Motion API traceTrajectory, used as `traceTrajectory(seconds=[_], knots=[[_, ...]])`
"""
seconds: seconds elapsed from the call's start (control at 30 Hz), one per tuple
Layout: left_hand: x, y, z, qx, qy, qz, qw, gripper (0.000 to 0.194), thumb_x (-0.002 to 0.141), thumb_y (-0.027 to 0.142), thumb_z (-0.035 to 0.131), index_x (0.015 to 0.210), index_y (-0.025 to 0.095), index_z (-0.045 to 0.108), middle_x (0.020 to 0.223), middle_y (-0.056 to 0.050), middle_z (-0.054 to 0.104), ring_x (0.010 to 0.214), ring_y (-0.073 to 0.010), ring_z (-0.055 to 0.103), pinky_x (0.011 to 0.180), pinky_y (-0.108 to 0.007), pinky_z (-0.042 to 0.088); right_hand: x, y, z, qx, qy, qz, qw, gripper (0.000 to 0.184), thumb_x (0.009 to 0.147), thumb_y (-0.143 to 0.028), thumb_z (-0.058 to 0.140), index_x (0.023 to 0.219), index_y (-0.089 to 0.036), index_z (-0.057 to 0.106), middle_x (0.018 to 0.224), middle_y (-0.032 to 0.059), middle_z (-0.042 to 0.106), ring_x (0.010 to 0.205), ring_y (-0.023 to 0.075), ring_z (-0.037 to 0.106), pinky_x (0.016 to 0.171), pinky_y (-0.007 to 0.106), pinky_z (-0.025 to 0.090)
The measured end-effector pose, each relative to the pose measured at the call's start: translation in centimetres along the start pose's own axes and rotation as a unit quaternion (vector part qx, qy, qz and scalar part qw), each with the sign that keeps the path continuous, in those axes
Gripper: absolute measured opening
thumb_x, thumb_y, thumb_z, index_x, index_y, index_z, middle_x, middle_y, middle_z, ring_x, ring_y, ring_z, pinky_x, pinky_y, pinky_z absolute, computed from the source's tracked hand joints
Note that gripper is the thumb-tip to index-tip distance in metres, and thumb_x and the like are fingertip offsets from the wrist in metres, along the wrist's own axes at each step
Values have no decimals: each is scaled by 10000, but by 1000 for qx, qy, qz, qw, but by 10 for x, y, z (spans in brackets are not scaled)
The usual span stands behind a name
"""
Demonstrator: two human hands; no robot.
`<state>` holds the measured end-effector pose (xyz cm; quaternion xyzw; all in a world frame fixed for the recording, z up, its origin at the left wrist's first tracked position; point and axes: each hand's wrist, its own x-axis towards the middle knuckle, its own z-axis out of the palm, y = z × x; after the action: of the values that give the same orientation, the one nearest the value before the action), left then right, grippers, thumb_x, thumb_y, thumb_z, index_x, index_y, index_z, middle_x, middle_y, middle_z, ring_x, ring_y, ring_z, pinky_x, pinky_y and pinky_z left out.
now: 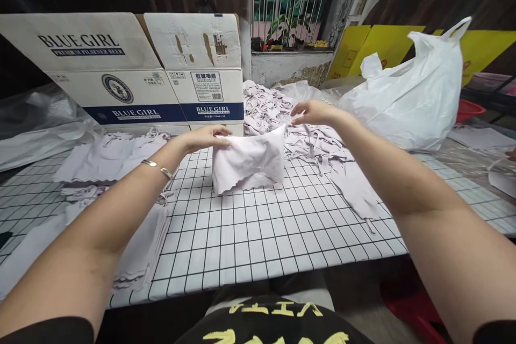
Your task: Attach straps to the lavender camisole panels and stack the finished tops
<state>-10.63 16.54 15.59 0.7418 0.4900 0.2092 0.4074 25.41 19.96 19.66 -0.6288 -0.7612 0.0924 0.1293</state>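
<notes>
My left hand [207,137] pinches the upper left corner of a pale pink cloth piece [249,162], which hangs down onto the grid-patterned table [258,236]. A thin bracelet circles that wrist. My right hand [312,113] hovers just right of the cloth's top right corner, fingers curled together over a heap of the same pale cloth scraps [282,113]; whether it holds a strip there is unclear.
A stack of flat pale cloth pieces [133,247] lies at the table's left. Two "BLUE GIRL" cardboard boxes [124,72] stand behind. A full white plastic bag [415,97] sits at the right, with clear plastic sheeting [40,118] far left.
</notes>
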Motion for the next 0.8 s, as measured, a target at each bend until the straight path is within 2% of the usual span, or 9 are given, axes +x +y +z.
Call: traceTrajectory(seconds=[0.07,0.13,0.27,0.33,0.4,0.5,0.6,0.7,0.8], knots=[[4,-26,16,79,104,-52,990,670,648,478,749,1214,174,560,1236,-132,579,1080,-269,570,889,-359,470,-2,-7,32,-52,76,21,996,466,704,-463,745,1083,-217,629,1182,104,598,1069,302,537,886,433,395],[3,-52,35,130,141,-86,978,628,719,540,663,1207,166,538,1236,-134,568,1076,-266,571,896,-355,461,-15,-13,70,-35,52,10,998,503,718,-511,716,1098,-207,587,1159,110,602,1034,289,553,860,412,410],[-15,-85,58,211,137,-121,960,469,817,541,517,1096,166,551,1203,-131,568,1054,-261,577,879,-344,447,-59,-10,142,36,-125,72,989,480,706,-602,676,939,-196,570,926,74,649,807,224,596,675,315,432],[-34,-92,63,265,133,-131,946,438,793,554,532,1025,182,546,1152,-124,582,1037,-276,574,831,-346,446,-83,-3,166,62,-163,88,981,464,665,-580,718,887,-202,563,893,59,644,784,214,593,644,297,428],[-59,-97,70,290,79,-120,946,454,726,596,595,951,206,538,1088,-96,602,961,-272,592,741,-326,444,-103,4,184,102,-150,40,983,466,645,-510,758,944,-212,562,938,51,632,828,208,589,672,286,442],[-96,-105,92,291,13,-129,948,418,706,583,618,890,220,526,983,-61,637,843,-247,612,642,-296,409,-122,9,201,122,-64,-80,987,300,796,-395,646,1021,-210,575,1000,66,602,898,194,569,769,294,447],[-107,-111,107,283,50,-147,947,203,819,418,496,798,217,498,828,-44,649,768,-223,610,620,-288,389,-123,2,208,86,-22,-123,988,138,878,-272,499,884,-186,606,904,74,603,832,184,564,763,306,431],[-90,-107,87,153,136,-166,965,117,831,310,434,764,214,442,763,-31,643,693,-187,614,604,-272,423,-112,-17,197,160,-54,-27,985,117,821,-270,566,746,-181,556,735,38,594,688,159,556,661,290,430],[-69,-90,51,-2,167,-181,969,177,847,393,440,867,217,439,822,-41,657,661,-181,640,575,-273,472,-99,-37,167,367,-135,50,919,210,761,-335,667,780,-181,524,643,-1,579,558,116,523,547,254,423]])
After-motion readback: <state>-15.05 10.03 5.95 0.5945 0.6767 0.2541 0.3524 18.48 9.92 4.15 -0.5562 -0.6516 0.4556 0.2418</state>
